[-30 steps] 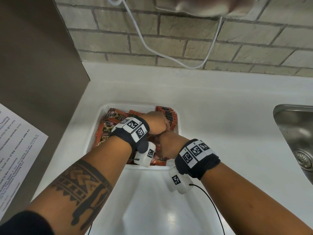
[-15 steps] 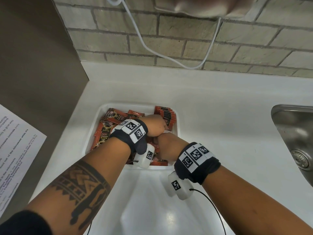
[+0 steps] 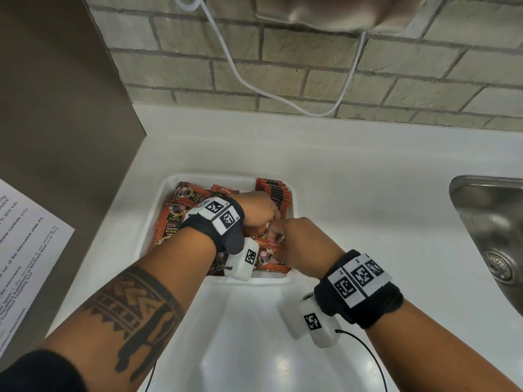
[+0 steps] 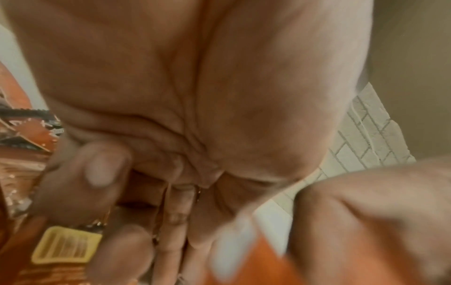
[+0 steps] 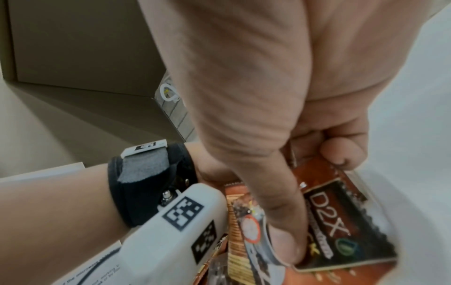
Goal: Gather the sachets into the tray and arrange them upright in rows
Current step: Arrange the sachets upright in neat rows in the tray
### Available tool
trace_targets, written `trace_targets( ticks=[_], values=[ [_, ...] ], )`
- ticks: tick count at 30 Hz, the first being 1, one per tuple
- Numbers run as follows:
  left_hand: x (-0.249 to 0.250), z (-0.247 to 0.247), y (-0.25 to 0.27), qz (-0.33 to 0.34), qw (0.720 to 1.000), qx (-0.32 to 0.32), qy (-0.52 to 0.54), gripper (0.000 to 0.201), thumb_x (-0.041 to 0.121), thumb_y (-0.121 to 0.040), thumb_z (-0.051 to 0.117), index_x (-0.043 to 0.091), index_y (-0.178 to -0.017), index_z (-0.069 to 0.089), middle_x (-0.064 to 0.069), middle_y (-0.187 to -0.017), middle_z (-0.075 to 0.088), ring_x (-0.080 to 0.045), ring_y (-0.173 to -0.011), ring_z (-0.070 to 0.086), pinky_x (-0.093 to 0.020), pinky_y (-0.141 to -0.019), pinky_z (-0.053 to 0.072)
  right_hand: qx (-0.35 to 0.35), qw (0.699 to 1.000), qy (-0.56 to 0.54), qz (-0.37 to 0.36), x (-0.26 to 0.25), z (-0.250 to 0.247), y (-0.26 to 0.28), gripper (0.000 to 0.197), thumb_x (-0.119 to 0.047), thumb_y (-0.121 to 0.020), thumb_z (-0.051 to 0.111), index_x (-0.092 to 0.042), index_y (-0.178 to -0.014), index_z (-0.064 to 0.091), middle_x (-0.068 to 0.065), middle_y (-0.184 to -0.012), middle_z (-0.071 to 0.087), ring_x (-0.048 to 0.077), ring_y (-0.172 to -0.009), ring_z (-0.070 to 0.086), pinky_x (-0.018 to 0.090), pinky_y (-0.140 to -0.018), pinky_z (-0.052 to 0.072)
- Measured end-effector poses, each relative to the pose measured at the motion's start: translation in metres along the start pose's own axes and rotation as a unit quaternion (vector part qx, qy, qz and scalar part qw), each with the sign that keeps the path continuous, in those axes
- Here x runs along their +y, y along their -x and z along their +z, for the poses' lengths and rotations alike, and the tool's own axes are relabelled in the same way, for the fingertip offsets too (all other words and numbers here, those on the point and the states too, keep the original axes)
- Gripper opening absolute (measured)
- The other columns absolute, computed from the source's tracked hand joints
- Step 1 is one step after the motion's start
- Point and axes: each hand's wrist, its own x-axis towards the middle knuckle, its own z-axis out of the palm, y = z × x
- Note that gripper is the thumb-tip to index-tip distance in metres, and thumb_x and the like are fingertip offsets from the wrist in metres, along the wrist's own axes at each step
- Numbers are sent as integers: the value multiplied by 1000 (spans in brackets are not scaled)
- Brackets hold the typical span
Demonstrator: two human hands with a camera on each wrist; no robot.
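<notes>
White tray [image 3: 293, 210] sits mid-counter, full of loose orange D2X coffee sachets [image 3: 169, 227], mostly flat at its 9 o'clock side. Left hand [image 3: 256, 212], fingers curled over the pile; whether it grips one, can't tell. At 1 o'clock, an upright row [image 3: 276, 190] w/ edges up. Right hand [image 3: 294, 241] pinches one sachet [image 5: 341, 221]. Probably best: square it, stand it vs. the row, brace w/ the left.

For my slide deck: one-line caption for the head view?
Left hand and right hand sorting orange coffee sachets in white plastic tray.
</notes>
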Motion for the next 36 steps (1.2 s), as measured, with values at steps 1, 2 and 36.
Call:
trace_targets(
  ticks=[1, 2, 36],
  values=[
    [1, 0, 1, 0, 1000, -1, -5, 35, 22, -104, 47, 7, -130, 66, -13, -127, 68, -29, -115, 66, -38, -96, 55, 9, 1000, -3, 0, 1, 0, 2, 22, -14, -82, 76, -17, -102, 68, 2, -100, 70, 20, -88, 62, 27, -71, 46],
    [2, -1, 2, 1, 1000, -4, -9, 35, 21, -104, 48, 8, -130, 66, -13, -128, 68, -29, -116, 66, -37, -96, 55, 17, 1000, -6, -2, 2, 1, 4, 22, -14, -82, 76, -17, -102, 68, 2, -98, 70, 20, -87, 62, 27, -71, 46],
    [-6, -2, -4, -11, 996, -67, 64, 36, 17, -103, 47, 30, -132, 65, -6, -61, 66, -15, -42, 40, -22, -45, 32, 133, 928, -340, 78, 49, -26, 36, 19, -11, -74, 86, -11, -82, 69, -3, -86, 77, 13, -78, 74, 38, -78, 61]
  ],
)
